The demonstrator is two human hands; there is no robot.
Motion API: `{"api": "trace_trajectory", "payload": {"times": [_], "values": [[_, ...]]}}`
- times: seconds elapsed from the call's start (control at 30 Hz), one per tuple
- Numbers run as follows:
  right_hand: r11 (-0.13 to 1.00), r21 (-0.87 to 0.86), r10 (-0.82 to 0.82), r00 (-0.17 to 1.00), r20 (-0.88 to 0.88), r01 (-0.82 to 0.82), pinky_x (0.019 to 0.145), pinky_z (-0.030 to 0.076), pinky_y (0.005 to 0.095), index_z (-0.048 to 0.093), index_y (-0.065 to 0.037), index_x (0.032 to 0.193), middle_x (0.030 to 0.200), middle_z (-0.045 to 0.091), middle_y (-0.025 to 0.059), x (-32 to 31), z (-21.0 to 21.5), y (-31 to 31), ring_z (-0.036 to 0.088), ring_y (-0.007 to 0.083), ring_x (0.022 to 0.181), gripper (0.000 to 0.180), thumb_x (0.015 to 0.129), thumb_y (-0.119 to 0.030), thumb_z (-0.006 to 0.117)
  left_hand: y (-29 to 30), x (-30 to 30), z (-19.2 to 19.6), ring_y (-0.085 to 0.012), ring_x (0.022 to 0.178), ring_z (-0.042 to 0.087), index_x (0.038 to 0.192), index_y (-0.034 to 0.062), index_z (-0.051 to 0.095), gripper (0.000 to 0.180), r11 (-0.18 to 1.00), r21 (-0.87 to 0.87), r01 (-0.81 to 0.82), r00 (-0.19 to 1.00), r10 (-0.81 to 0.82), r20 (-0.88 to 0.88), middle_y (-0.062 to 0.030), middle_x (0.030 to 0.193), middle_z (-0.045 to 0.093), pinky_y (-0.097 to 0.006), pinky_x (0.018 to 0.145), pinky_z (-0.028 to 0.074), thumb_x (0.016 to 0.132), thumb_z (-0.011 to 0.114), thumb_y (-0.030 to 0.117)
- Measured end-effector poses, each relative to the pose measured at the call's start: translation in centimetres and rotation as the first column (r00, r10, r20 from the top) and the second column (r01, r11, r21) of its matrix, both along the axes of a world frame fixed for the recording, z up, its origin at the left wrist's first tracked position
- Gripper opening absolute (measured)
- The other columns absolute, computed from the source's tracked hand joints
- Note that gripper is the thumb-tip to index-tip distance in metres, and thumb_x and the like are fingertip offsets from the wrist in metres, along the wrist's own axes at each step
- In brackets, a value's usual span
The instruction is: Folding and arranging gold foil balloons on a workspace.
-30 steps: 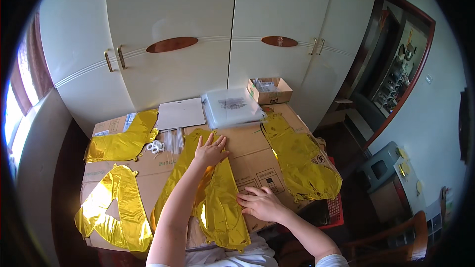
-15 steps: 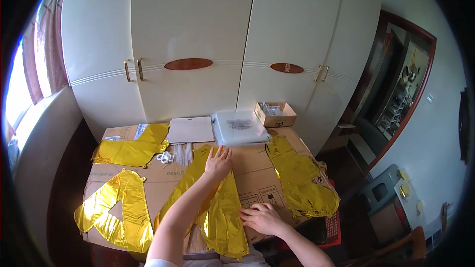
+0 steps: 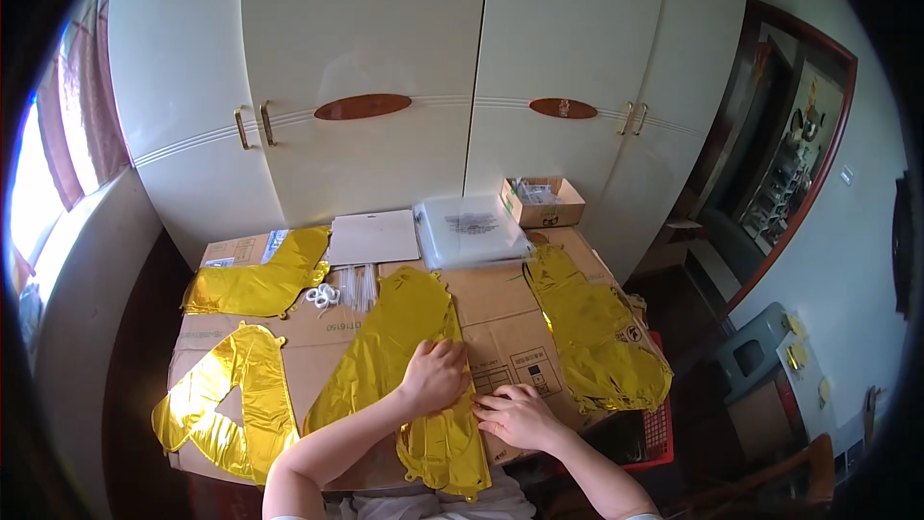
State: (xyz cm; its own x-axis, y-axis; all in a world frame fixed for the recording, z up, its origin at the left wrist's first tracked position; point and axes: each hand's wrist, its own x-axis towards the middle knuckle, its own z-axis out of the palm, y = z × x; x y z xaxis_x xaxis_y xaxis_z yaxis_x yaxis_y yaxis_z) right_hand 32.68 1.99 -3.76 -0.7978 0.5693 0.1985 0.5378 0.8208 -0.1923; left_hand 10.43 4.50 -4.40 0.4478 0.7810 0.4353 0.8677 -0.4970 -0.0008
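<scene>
Head view, looking down on a cardboard sheet [image 3: 500, 308] spread as a work surface, perhaps to protect whatever lies under it. From the left, a roughly triangular gold foil piece with a hole [image 3: 265, 390] lies flat near the front edge, and an angled gold foil piece [image 3: 245, 287] lies behind it; both are set to the side, probably to leave room in the middle. Next come white rings [image 3: 330, 291] in a small heap just beside thin clear tubes [image 3: 358, 287], likely grouped by kind within reach. A pale flat panel [image 3: 375, 237] lies behind them.

In the middle, the centre gold foil piece [image 3: 390, 337] stretches toward the person, partly covered by the left forearm. The left hand [image 3: 435, 376] rests on it, fingers bent and close together, seemingly to steady the light sheet. A clear plastic package [image 3: 467, 231] lies farther back. The right hand [image 3: 520, 417] is at the foil's right edge, fingers bent and slightly apart, perhaps lining up that edge; I cannot tell whether either hand pinches the foil.

Farther right, an open small carton [image 3: 558, 216] stands at the back, holding clear packets, and the right-hand gold foil piece [image 3: 597, 337] lies flat.

Counted: four foil pieces, one panel, two hands, one package, one carton. The rings and tubes overlap too much to count.
</scene>
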Motion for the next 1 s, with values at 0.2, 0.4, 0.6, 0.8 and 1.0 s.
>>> {"api": "trace_trajectory", "payload": {"times": [0.2,0.4,0.6,0.8,1.0], "values": [[1.0,0.012,0.007,1.0,-0.03,-0.007,0.098,0.037,0.0382,0.07,-0.017,0.112,0.126,0.062,-0.0054,0.1,-0.3,0.1,0.054,0.017,0.11,0.033,0.089,-0.039,0.059,4.0,-0.3,-1.5,-0.0235,0.124,0.049,0.117,-0.0014,0.061,0.057,0.99,-0.036,-0.133,0.99,0.132,-0.043,-0.013,0.128,0.057,-0.047,0.102,0.035,0.09,0.049,0.047],[1.0,0.01,0.002,1.0,-0.028,-0.002,0.099,0.036,0.0389,0.069,-0.019,0.113,0.127,0.061,-0.006,0.2,-0.2,0.1,0.053,0.0165,0.11,0.032,0.09,-0.037,0.058,6.8,-0.8,-1.0,-0.0229,0.131,0.043,0.126,0.001,0.056,0.074,0.961,-0.173,-0.217,0.976,0.211,-0.055,-0.01,0.133,0.054,-0.049,0.105,0.031,0.091,0.039,0.064],[1.0,0.006,-0.004,0.999,-0.053,0.004,0.097,0.037,0.0372,0.07,-0.018,0.112,0.125,0.063,-0.0054,0.1,-0.2,0.0,0.054,0.0163,0.108,0.031,0.091,-0.037,0.058,9.0,-2.0,0.9,-0.0212,0.131,0.042,0.134,0.0064,0.049,0.076,0.886,-0.373,-0.276,0.961,0.26,-0.095,-0.0051,0.134,0.053,-0.047,0.102,0.034,0.09,0.039,0.067],[0.998,-0.062,0.009,0.997,-0.074,-0.014,0.098,0.037,0.0378,0.071,-0.018,0.111,0.125,0.063,-0.0049,0.1,-0.2,0.3,0.055,0.0163,0.11,0.031,0.092,-0.038,0.057,8.1,-5.0,-0.1,-0.0245,0.138,0.034,0.139,0.0043,0.042,0.076,0.897,-0.36,-0.256,0.959,0.283,0.023,-0.0075,0.143,0.044,-0.05,0.108,0.029,0.091,0.042,0.063],[0.999,-0.034,-0.007,0.998,-0.063,0.005,0.102,0.033,0.0404,0.071,-0.018,0.109,0.122,0.065,-0.0039,0.5,-0.1,0.3,0.054,0.0156,0.115,0.03,0.094,-0.038,0.054,0.5,-10.0,-1.0,-0.0328,0.141,0.028,0.142,0.0009,0.036,0.078,0.889,-0.411,-0.202,0.979,0.198,-0.054,-0.0172,0.15,0.034,-0.054,0.11,0.026,0.089,0.049,0.058]]}}
